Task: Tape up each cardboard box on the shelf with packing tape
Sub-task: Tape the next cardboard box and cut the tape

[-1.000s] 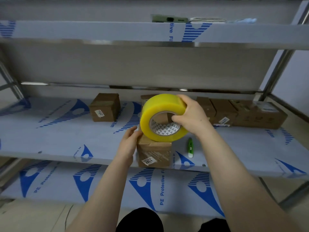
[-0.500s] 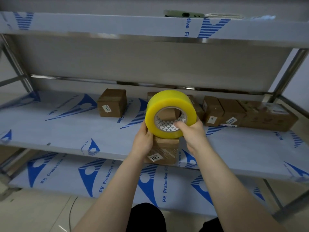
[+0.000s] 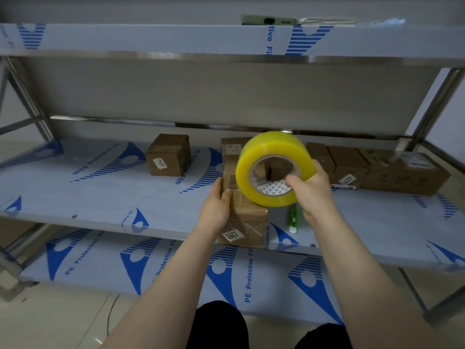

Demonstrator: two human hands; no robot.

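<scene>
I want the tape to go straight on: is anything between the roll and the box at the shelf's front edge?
Nothing visible. The right hand holds the tape roll right above the front box, the left hand rests on its left side, and the green cutter lies to its right, off the path.

On the shelf (image 3: 100,197): about seven cardboard boxes (image 3: 168,154), one cutter (image 3: 293,219). Above the shelf: one tape roll (image 3: 266,147), left hand (image 3: 216,210), right hand (image 3: 312,190).
</scene>
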